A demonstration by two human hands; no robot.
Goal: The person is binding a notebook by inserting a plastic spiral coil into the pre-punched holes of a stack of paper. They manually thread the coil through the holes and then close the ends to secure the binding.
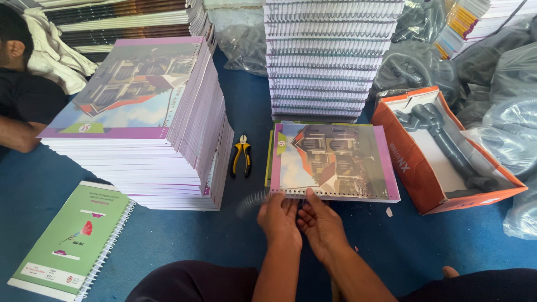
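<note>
We are seated on a blue floor (184, 235), and the biggest thing before us is the tall stack (140, 123) of purple-edged notebooks at the left, leaning a little, with a second stack of bound books (330, 56) rising straight ahead. At the right an orange box (414, 162) lies open with grey spirals (447, 145) inside, and grey bags (514, 123) crowd behind it. A green book (72, 237), already bound, lies at the lower left; another person's arm (17, 134) shows at the far left. Our own notebook (335, 162) lies flat in front of us on a small pile, its punched edge toward us. We judge it light but floppy: a loose block of sheets that will slide apart unless pressed flat near that edge. A blurred grey coil (253, 200) sits at its near left corner; it should be springy and thin, best pinched at its end. Our left hand (278, 219) is curled at the punched edge beside the coil, fingers narrowed, and whether it grips the coil we cannot tell. Our right hand (320, 222) touches the same edge, fingers loosely bent, holding nothing clearly. Yellow pliers (241, 155) lie between stack and notebook, just out of the way.
</note>
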